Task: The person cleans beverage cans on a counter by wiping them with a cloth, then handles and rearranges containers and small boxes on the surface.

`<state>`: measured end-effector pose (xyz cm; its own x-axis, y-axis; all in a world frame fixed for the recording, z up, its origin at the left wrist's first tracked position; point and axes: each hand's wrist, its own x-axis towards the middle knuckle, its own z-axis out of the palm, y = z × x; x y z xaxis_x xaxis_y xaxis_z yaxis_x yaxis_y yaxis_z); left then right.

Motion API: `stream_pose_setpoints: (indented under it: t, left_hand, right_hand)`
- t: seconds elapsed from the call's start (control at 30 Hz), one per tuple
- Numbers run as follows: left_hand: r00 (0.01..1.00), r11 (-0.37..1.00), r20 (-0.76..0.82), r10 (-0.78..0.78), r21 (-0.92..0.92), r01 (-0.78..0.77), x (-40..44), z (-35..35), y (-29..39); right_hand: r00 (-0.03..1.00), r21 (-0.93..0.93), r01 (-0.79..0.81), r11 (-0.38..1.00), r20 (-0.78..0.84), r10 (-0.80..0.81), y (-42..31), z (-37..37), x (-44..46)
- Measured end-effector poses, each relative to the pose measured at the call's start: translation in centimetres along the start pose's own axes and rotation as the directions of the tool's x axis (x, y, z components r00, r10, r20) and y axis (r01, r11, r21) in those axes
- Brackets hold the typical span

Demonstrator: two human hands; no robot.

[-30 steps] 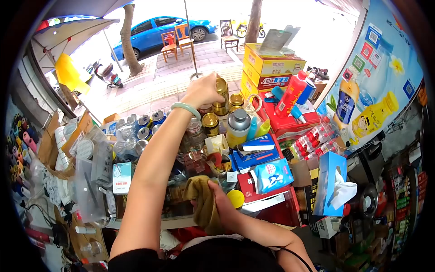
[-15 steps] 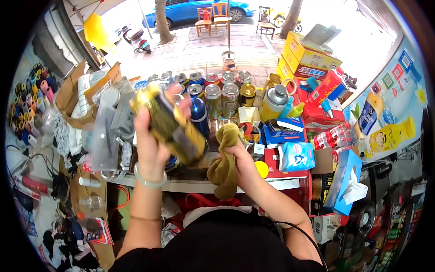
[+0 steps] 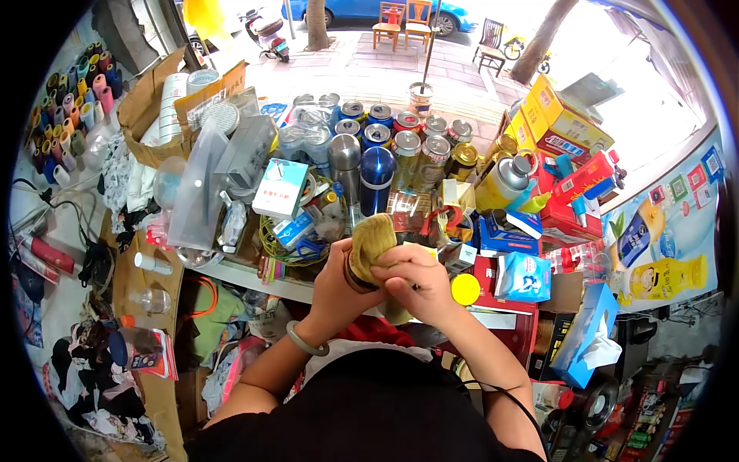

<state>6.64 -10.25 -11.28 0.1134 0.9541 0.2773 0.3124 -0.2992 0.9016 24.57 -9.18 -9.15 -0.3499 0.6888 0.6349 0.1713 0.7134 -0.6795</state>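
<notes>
My left hand (image 3: 336,286), with a pale bangle at its wrist, is wrapped round a can that is mostly hidden under an olive-brown cloth (image 3: 372,240). The fingers of my right hand (image 3: 416,279) press the cloth onto the can's top. Both hands are close together in front of my chest, at the counter's near edge. Just beyond them stand a dark blue flask (image 3: 377,179) and a steel flask (image 3: 345,165). Rows of drink cans (image 3: 431,160) stand upright behind and to the right of the flasks.
A basket (image 3: 296,258) of small items and a white-and-teal box (image 3: 282,188) are at the left. To the right are a grey-topped spray can (image 3: 502,182), blue packets (image 3: 523,276), a yellow lid (image 3: 465,289) and a tissue box (image 3: 583,333). A cardboard box (image 3: 146,115) stands far left.
My left hand has brought a gold-and-dark can from the back of the counter to my chest. My right hand has put the cloth over it. The view has shifted too.
</notes>
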Motion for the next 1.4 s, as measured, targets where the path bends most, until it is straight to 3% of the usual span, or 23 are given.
stream_pose_setpoints:
  t: [0.17, 0.23, 0.27, 0.3, 0.37, 0.53, 0.7, 0.77, 0.9, 0.97, 1.0, 1.07, 1.2, 1.23, 1.33, 1.4]
  left_hand:
    - [0.984, 0.987, 0.162, -0.075, 0.153, 0.05, 0.0, 0.2, 0.9]
    - [0.989, 0.989, 0.14, -0.052, 0.147, 0.031, 0.3, 0.3, 1.6]
    - [0.993, 0.99, 0.116, -0.027, 0.143, 0.01, 0.5, 0.3, 1.9]
    - [0.993, 0.99, 0.116, -0.022, 0.14, 0.006, 0.7, 0.4, 1.9]
    - [0.996, 0.994, 0.082, 0.036, 0.098, -0.044, 0.7, 0.2, 1.8]
    - [0.992, 0.995, 0.127, -0.023, 0.095, 0.011, 0.7, -0.5, 1.7]
    - [0.973, 0.984, 0.222, -0.069, 0.173, 0.03, 0.1, -0.5, 2.2]
    - [0.992, 0.993, 0.119, 0.037, 0.11, -0.05, 0.2, -0.2, 2.1]
    - [0.991, 0.994, 0.121, 0.06, 0.083, -0.07, 0.4, -0.2, 2.0]
    - [0.979, 0.987, 0.202, 0.035, -0.163, -0.002, 0.2, 0.3, 0.6]
    - [0.979, 0.987, 0.202, 0.038, -0.162, -0.005, 0.0, 0.8, 0.1]
    - [0.985, 0.861, 0.171, 0.001, -0.501, 0.086, -0.3, 2.1, -0.6]
    - [0.992, 0.709, 0.103, -0.079, -0.693, 0.128, 0.6, 2.5, 1.1]
    - [0.991, 0.705, 0.115, -0.065, -0.698, 0.127, 0.9, 2.4, 1.7]
    - [0.999, 0.695, -0.048, -0.025, -0.719, -0.017, 2.1, 1.9, 1.6]
    - [0.996, 0.684, -0.092, -0.006, -0.727, -0.063, 2.0, 2.4, 2.2]
  right_hand:
    - [0.996, -0.103, 0.079, 0.992, 0.047, -0.074, -0.1, -0.9, 1.0]
    - [0.995, -0.312, 0.095, 0.945, 0.014, -0.096, 0.2, -1.1, 1.2]
    - [0.997, -0.328, 0.068, 0.942, -0.024, -0.08, 0.2, -1.4, 1.5]
    - [0.996, -0.332, 0.07, 0.941, -0.023, -0.082, 0.0, -1.6, 1.5]
    - [0.996, -0.292, -0.072, 0.954, -0.063, 0.056, -0.4, -2.0, 1.3]
    - [0.994, -0.169, 0.11, 0.98, -0.002, -0.112, -1.0, -1.3, 0.4]
    - [0.991, -0.261, 0.135, 0.956, 0.019, -0.135, -0.7, -1.4, 1.4]
    - [0.999, -0.331, 0.017, 0.944, -0.037, -0.031, -0.5, -1.4, 1.3]
    - [0.991, -0.255, -0.046, 0.966, -0.136, 0.011, 0.0, -1.1, -0.1]
    - [0.983, -0.235, -0.028, 0.972, -0.182, -0.016, 0.7, -0.1, -1.2]
    - [0.964, -0.216, 0.036, 0.976, -0.251, -0.091, 0.6, 0.8, -1.3]
    - [0.927, -0.282, 0.127, 0.951, -0.307, -0.215, 0.2, 1.5, -1.2]
    - [0.91, -0.451, 0.181, 0.874, -0.261, -0.324, -0.4, 1.5, -0.4]
    - [0.916, -0.411, 0.218, 0.885, -0.226, -0.331, -0.8, 1.5, -0.4]
    - [0.899, -0.415, 0.223, 0.882, -0.262, -0.35, -0.6, 2.0, -0.3]
    - [0.939, -0.286, 0.2, 0.937, -0.216, -0.266, -0.7, 1.7, 0.1]
